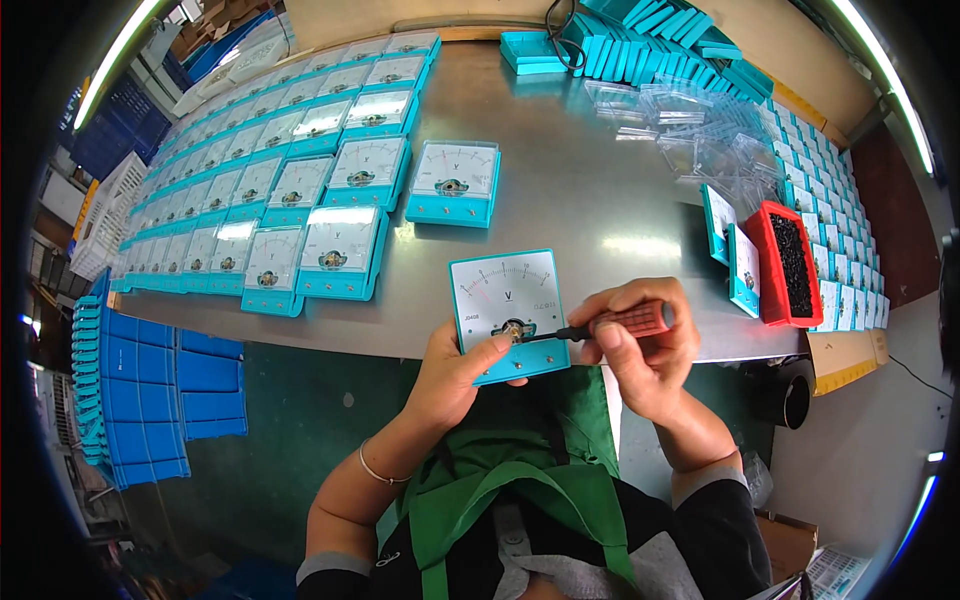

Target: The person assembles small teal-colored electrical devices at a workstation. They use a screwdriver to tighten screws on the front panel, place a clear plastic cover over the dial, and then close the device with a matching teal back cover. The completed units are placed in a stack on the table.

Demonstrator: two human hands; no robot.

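A voltmeter (508, 300) with a white dial and a teal case is tilted up at the table's front edge. My left hand (452, 372) grips its lower left side, the thumb lying close to the brass movement below the dial. In my right hand (650, 350) is a screwdriver (632, 320) with a red handle and dark shaft. The fingers wrap round the handle, and its tip reaches the movement beside my left thumb. Whether the tip sits on a screw is too small to tell.
Rows of finished-looking voltmeters (340, 240) cover the table's left, one voltmeter (454, 182) standing apart. Right are a red bin (783, 265) of small black parts, two leaning meters (742, 268) and clear covers (700, 120). Teal cases (640, 45) pile up behind. Blue crates (160, 390) stand lower left.
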